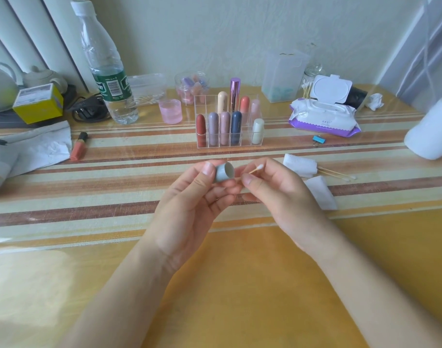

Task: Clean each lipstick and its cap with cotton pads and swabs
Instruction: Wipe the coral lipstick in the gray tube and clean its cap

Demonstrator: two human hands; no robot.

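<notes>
Above the table [240, 285], left hand [187, 197] pinches the cap [224, 172] by its sides (light, stiff, probably slick); right hand [277, 194] pinches a swab [255, 170].

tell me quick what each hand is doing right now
Left hand: grips the grey cap, open end toward the swab.
Right hand: pinches a cotton swab.

Person's bare left hand [189, 197], bare right hand [277, 194], both forearms bare along their visible length, short rounded fingernails
</notes>
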